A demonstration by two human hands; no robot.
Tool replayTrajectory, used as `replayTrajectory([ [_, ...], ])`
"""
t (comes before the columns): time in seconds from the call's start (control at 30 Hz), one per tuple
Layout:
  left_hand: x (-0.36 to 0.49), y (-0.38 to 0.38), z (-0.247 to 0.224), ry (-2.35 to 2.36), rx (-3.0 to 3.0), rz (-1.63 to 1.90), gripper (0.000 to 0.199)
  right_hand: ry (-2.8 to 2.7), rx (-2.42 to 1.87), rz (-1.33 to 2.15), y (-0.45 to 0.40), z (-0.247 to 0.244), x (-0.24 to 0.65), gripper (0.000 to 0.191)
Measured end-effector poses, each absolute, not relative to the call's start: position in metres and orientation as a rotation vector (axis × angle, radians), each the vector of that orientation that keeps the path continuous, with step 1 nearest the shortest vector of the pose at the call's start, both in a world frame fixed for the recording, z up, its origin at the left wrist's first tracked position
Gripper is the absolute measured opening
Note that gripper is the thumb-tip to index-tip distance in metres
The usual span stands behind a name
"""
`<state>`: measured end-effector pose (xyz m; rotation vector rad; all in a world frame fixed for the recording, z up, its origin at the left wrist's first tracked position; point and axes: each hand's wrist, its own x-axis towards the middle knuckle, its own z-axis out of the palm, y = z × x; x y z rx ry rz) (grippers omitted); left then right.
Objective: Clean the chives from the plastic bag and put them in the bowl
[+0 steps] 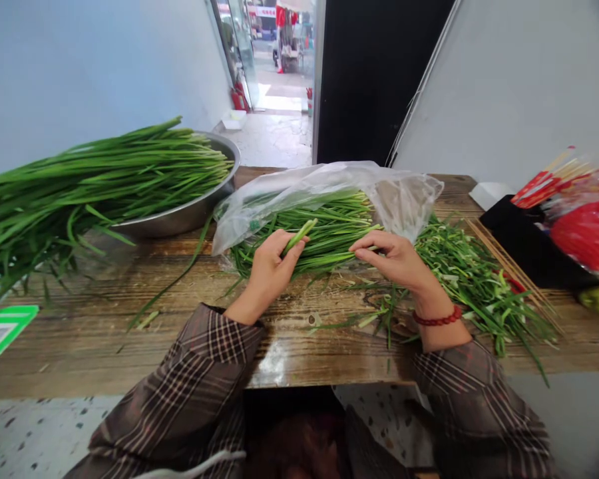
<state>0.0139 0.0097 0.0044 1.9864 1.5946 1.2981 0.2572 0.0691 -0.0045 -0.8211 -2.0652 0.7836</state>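
Observation:
My left hand (272,266) is closed around a few garlic chives (302,233), whose pale cut ends stick up past the thumb. To its right, my right hand (394,261), with a red bracelet on the wrist, pinches the pale ends of some chives at the near edge of the pile. Behind both hands, that pile of garlic chives (324,216) lies in a clear plastic bag (404,193), its stalk ends toward the right. Loose trimmings and leaf scraps (464,273) are heaped beside my right wrist.
A metal basin (180,219) at the left holds a large bunch of chives (104,173) hanging over its rim. At the right are wooden skewers (514,273), a black box (514,239) and a red bag (589,233). A green-edged card (4,332) is at the near left of the wooden table (180,352).

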Motion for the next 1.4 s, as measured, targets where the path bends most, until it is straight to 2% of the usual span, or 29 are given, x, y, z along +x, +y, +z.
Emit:
replayTrajectory([
  [0.2,0.025,0.007,-0.003,1.3,2.068,1.03,0.027,-2.024,-0.829,0.723,0.062,-0.009,0.245,0.017],
  [0.37,0.03,0.006,-0.007,1.344,2.093,0.877,0.025,-2.09,-0.763,0.679,0.054,-0.01,0.234,0.014],
  [0.6,0.033,0.006,0.002,1.415,2.041,0.855,0.032,-2.04,-0.902,0.547,0.053,-0.014,0.23,0.023],
  [0.83,0.025,0.005,0.006,1.454,1.934,0.906,0.035,-1.634,-1.001,0.561,0.07,-0.01,0.257,0.025],
  [1.1,0.025,0.004,0.006,1.362,1.772,0.903,0.038,-2.09,-0.692,0.498,0.062,-0.005,0.243,0.011],
  [1.4,0.025,0.004,0.005,1.304,1.58,0.915,0.039,-1.93,-0.679,0.662,0.055,-0.01,0.229,0.013],
])
